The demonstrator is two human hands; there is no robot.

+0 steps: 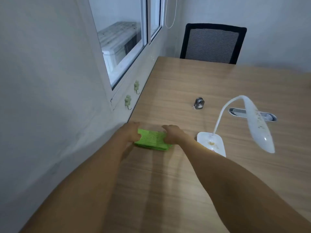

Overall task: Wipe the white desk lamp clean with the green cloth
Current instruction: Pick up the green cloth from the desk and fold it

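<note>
Reaching forward with both bare arms, we have our hands on the green cloth (152, 139), a folded rectangle of nubby, ribbed microfibre lying flat on the wood-grain desk (185, 84) close to its left edge, at about 11 o'clock from us. Our left hand (132, 132) pinches the cloth's left end, fingers curled over the top and thumb tucked at the side. Our right hand (173, 134) grips the cloth's right end the same way, knuckles up.

Just to the right of our right wrist, at about 1 o'clock, stands the white desk lamp (257, 125). Its flat, rounded-rectangle base (212, 142) of glossy plastic carries a yellowish-brown smear near the foot of the neck. From there a slim flexible neck (220, 115) arches up and over into a long, tapered, paddle-shaped head, smooth and shiny, speckled with small brownish spots along its upper face. The lamp is near the cloth but apart from it.

Behind the lamp head an oval metal cable grommet (235, 111) is set into the desk surface, and at 12 o'clock a small brushed-metal fitting (199, 103) stands on the laminate. At the far end of the desk a black office chair (212, 43) shows its grey mesh back. On the white wall to our left, under the sliding window (124, 39), two pale green clover-shaped hooks (127, 100) are stuck.
</note>
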